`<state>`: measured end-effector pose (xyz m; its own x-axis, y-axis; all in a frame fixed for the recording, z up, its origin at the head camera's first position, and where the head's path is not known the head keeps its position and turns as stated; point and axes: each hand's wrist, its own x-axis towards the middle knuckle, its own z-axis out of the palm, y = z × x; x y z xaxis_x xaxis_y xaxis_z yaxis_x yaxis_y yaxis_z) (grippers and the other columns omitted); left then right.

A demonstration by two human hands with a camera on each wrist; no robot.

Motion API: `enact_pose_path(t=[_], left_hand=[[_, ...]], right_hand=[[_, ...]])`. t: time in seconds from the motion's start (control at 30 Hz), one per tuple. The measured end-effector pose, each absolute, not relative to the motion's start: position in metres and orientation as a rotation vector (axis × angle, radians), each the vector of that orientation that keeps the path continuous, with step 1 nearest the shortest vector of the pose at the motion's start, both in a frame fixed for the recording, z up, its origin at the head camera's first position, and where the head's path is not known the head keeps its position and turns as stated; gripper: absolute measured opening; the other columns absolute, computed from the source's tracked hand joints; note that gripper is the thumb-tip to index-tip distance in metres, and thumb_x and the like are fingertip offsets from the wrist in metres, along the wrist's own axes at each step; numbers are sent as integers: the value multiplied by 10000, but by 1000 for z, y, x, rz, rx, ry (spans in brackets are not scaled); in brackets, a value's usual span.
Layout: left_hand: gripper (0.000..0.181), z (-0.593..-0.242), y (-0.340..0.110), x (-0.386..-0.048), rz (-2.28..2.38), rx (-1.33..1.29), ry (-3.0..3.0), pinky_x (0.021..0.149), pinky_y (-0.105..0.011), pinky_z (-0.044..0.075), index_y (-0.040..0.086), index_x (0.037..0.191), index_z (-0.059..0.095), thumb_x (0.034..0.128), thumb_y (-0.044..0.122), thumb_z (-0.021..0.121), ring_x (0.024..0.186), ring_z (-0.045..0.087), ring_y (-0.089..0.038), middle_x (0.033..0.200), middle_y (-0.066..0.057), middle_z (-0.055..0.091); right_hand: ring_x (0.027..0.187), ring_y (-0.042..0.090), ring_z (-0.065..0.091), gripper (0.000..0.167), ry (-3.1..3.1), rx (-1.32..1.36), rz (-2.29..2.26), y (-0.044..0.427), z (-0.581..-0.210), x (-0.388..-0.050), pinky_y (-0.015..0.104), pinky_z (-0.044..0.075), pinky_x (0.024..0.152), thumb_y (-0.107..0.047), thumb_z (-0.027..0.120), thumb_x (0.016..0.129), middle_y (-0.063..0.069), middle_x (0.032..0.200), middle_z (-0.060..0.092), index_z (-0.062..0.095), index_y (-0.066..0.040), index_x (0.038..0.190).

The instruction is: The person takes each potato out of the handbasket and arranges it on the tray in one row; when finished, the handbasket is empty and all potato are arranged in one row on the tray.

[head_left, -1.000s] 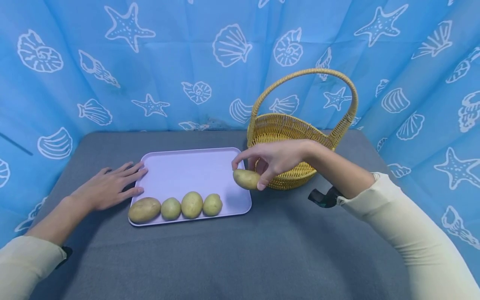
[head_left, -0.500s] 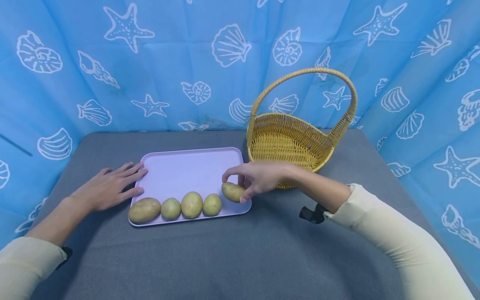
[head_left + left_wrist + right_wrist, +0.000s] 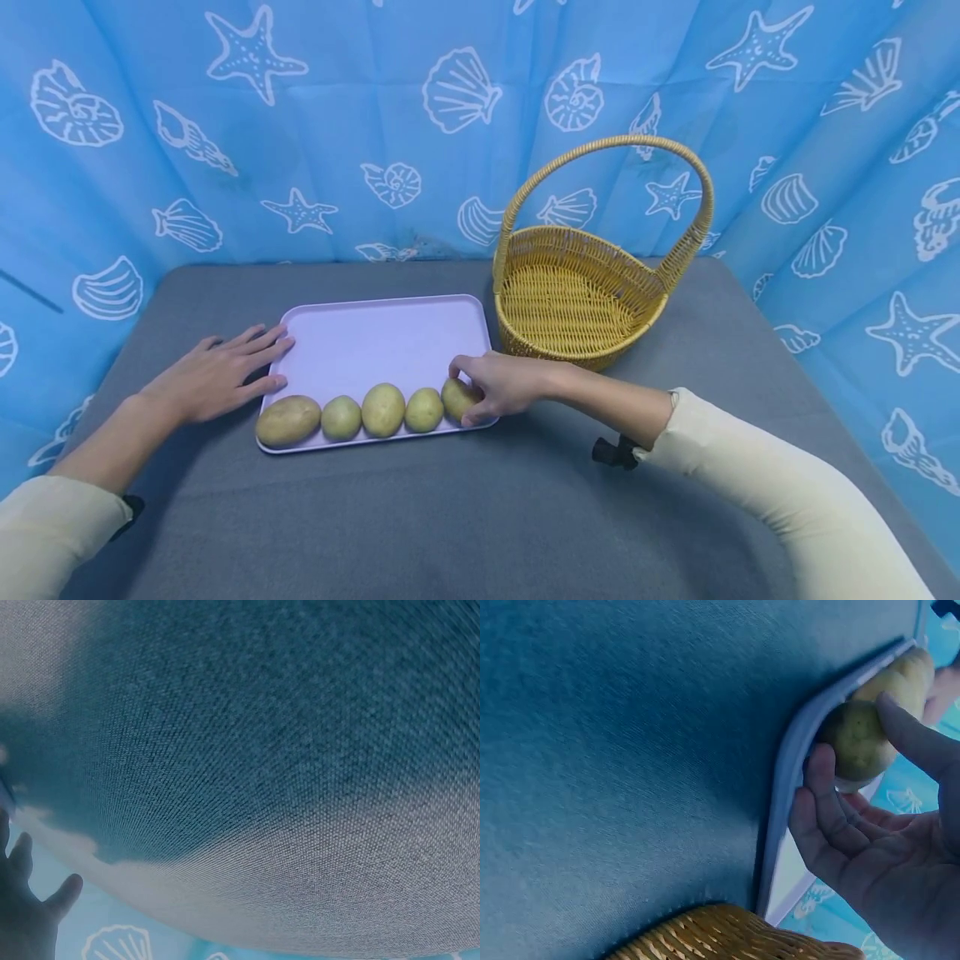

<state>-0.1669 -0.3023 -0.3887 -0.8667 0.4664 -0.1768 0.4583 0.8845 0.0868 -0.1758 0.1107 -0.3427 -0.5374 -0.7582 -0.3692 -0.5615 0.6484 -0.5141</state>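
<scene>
My right hand (image 3: 506,383) holds a potato (image 3: 457,400) between curled fingers and thumb, low at the near right corner of the lilac tray (image 3: 375,342). In the right wrist view the same potato (image 3: 855,739) shows between thumb and fingers. To its left a row runs along the tray's near edge: a small potato (image 3: 424,410), a larger one, a small round greenish one, and a long brown potato (image 3: 288,421) at the left end. My left hand (image 3: 217,379) rests with fingers spread, its fingertips on the tray's left rim.
A golden wicker basket (image 3: 570,308) with a tall arched handle stands behind my right hand, close to the tray's right end. Grey cloth (image 3: 390,517) covers the table. A blue curtain (image 3: 322,125) with white shells and starfish hangs behind.
My right hand has moved from beside the basket left and down with the potato, bringing it to the right end of the row. The left hand has stayed in place.
</scene>
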Motion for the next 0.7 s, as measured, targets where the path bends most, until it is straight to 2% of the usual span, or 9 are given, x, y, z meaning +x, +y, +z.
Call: enact_pose_path(t=[0.33,0.53,0.7], left_hand=[[730,-389,-304,-164,71,691,2863,1062,-762,194,109,1563,320,1012,577,426,1464,213,-463,1614,-182,262],[741,-389,-304,-163,65,679,2863,1063,-759,202,95,1561,318,1011,580,427,1462,223,-457,1608,-185,274],[752,-386,-302,-163,55,681,2855,1064,-756,211,91,1560,317,1008,591,423,1462,224,-458,1606,-188,276]], right_hand=[[874,126,644,692,2194,-1017,-435,114,-336,-179,291,531,816,-259,741,903,54,974,702,438,71,1430],[1020,183,657,696,2186,-1034,-471,128,-328,-174,329,530,896,-298,692,942,96,1094,702,403,50,1470],[919,144,643,645,2213,-1059,-559,152,-312,-169,310,535,813,-311,675,953,16,1021,675,452,31,1453]])
